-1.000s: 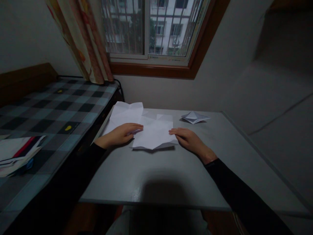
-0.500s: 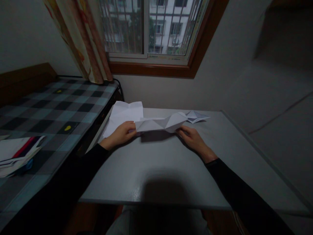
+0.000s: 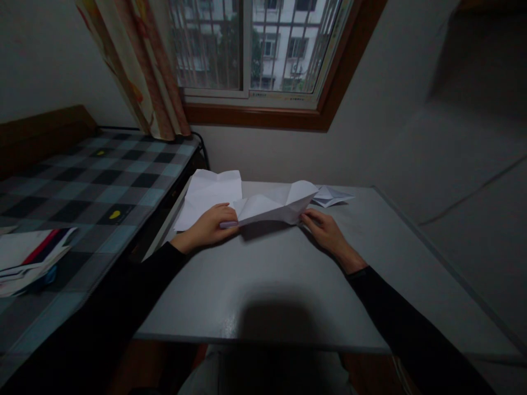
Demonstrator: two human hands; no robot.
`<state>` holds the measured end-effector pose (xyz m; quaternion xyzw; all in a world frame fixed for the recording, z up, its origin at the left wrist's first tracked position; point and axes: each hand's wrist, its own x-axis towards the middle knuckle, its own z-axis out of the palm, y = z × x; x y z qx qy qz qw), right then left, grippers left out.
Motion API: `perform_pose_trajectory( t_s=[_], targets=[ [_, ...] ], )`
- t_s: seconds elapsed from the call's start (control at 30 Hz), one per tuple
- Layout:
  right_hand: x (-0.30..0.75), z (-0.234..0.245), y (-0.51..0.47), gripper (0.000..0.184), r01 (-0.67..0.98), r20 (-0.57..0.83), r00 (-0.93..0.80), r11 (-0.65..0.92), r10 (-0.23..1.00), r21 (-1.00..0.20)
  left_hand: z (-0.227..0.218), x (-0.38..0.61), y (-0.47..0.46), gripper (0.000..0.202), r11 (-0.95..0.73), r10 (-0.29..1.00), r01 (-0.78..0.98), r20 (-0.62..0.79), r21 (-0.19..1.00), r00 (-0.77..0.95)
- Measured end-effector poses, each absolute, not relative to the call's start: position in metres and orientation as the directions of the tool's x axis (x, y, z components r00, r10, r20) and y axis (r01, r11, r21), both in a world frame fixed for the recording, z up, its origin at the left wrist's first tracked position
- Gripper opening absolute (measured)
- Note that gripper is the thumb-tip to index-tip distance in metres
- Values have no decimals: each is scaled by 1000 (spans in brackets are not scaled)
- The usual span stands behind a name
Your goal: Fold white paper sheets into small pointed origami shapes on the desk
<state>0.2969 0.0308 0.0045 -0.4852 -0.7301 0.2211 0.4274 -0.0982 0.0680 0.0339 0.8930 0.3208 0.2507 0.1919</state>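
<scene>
A creased white paper sheet is lifted off the grey table near its far middle, its front edge raised and folding away from me. My left hand pinches the sheet's left end, fingers closed on it. My right hand grips the right end in the same way. Both forearms wear dark sleeves.
Another creased white sheet lies flat at the table's far left corner. A small folded paper figure sits at the far right of the sheet. A bed with a checked cover and some papers stands left; a window is ahead.
The sheet lay flat under both hands a second ago. My hands have since lifted its near edge and swung it up and away, toward the window.
</scene>
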Motion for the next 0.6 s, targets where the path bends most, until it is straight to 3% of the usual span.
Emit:
perform_pose_trajectory(
  t_s=[0.17,0.43,0.6],
  targets=[
    [297,5,34,30,476,437,-71,415,897,-775,31,-94,72,33,-643,749,450,384,620,540],
    [292,6,35,33,441,441,-28,407,897,-800,35,-89,68,44,-377,895,365,234,851,379],
    [290,8,36,34,322,375,72,334,924,-886,32,-86,71,43,-288,915,266,182,920,360]
  ],
)
